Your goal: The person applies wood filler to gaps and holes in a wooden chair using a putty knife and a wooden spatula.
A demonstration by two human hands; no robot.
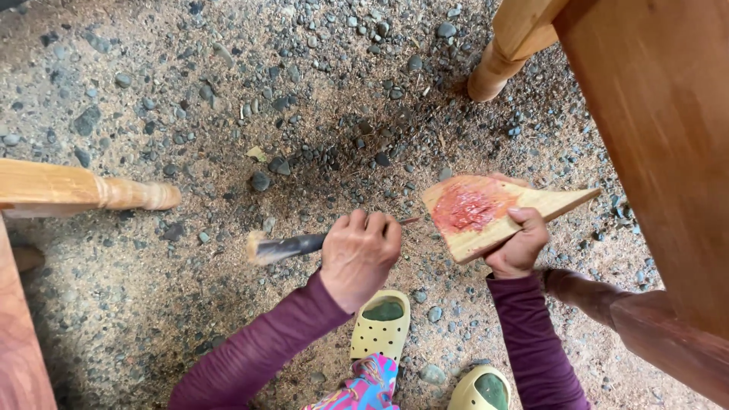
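Note:
My left hand (358,254) is closed around a dark-handled tool (292,245). The tool's pale butt end points left and its thin tip points right, towards a wooden board. My right hand (520,244) grips that small wedge-shaped wooden board (547,203) from below, with the thumb on its near edge. A patch of red paste (467,207) covers the board's left part. The tool's tip ends just short of the board's left edge. Both arms wear purple sleeves.
Gravel and sandy ground (304,114) lies below. A turned pale wooden leg (99,193) juts in from the left and another (493,68) stands at the top right. A large wooden panel (661,152) fills the right side, with a dark reddish leg (607,304) beneath it. My yellow clogs (380,328) are at the bottom.

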